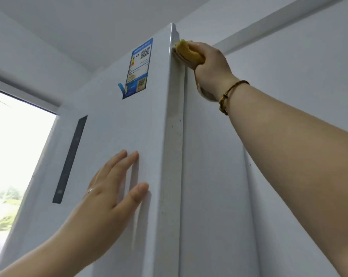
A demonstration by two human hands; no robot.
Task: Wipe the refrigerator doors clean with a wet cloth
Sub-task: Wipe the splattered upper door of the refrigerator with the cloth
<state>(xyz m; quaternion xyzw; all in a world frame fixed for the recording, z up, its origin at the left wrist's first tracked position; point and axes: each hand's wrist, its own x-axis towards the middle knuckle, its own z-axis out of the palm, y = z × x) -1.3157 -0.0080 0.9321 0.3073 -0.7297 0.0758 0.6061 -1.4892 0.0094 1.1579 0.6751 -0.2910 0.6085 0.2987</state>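
Right hand (209, 64), fingers clutching yellow cloth (190, 51) on refrigerator door edge (174, 100); left hand (109, 188) flat-fingered; short stroke risks missing specks (178, 134) below.

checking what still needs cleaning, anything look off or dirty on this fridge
Dark specks dot the door's side edge below the yellow cloth, so that strip looks unwiped. The energy label also looks odd: its lower left corner curls away from the door.
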